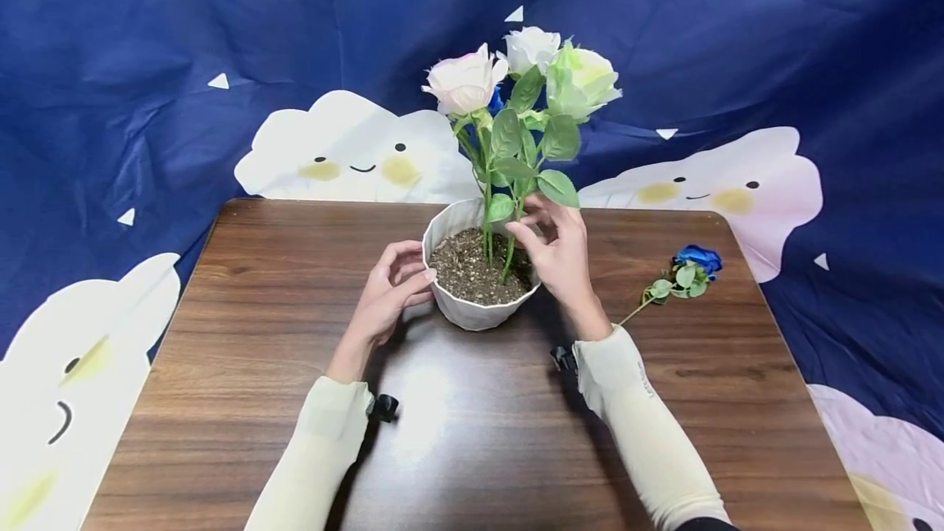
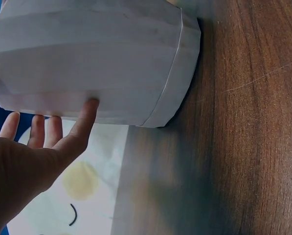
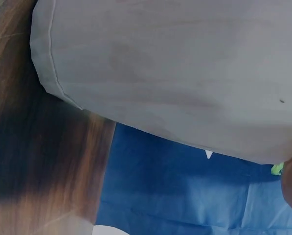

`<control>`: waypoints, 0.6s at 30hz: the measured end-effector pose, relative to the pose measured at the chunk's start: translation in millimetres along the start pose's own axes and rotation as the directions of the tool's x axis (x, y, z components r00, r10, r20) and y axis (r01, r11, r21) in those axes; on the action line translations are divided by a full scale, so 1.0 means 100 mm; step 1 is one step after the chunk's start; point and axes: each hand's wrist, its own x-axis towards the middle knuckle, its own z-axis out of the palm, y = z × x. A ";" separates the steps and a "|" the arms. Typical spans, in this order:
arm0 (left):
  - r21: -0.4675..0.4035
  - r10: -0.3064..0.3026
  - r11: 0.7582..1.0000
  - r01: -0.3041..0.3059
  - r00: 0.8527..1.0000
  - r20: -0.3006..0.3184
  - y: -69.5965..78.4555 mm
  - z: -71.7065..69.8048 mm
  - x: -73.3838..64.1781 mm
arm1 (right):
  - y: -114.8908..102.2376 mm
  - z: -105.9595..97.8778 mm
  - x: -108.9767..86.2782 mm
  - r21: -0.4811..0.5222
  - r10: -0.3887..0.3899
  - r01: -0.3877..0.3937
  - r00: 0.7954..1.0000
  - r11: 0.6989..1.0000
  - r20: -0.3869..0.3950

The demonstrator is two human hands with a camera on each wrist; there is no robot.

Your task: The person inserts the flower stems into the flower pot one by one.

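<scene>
A white faceted flowerpot (image 1: 472, 316) filled with dark soil (image 1: 463, 275) stands toward the back of the table. Rising from the soil are a pale pink rose (image 1: 465, 83), a white rose (image 1: 533, 49) and a greenish-white rose (image 1: 583, 85), all with green leaves; a bit of blue bloom (image 1: 496, 99) shows behind them, mostly hidden. At the pot's left side, my left hand (image 1: 387, 289) rests its extended fingertips (image 2: 89, 110) against the wall. Over the right rim, my right hand (image 1: 559, 256) pinches the greenish-white rose's stem low down; the right wrist view shows mainly pot wall (image 3: 160, 73).
A loose blue rose (image 1: 696, 259) lies on the right of the brown wooden table (image 1: 472, 449), its stem running toward my right wrist. Dark blue cloth (image 1: 184, 15) with smiling white clouds (image 1: 361, 138) hangs behind the back edge and down both sides.
</scene>
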 end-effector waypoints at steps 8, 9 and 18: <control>-0.012 0.006 1.000 -0.006 1.000 -0.002 -0.01 0.02 0.00 | -0.09 -0.01 0.01 -0.040 -0.025 0.024 0.999 0.999 -0.026; -0.012 0.008 1.000 -0.008 1.000 -0.002 -0.01 0.02 0.00 | -0.13 -0.02 0.01 -0.040 -0.026 0.025 0.999 0.999 -0.028; -0.021 0.009 1.000 -0.009 1.000 -0.001 -0.01 0.00 0.00 | -0.14 -0.13 -0.04 0.012 0.002 -0.002 1.000 1.000 -0.029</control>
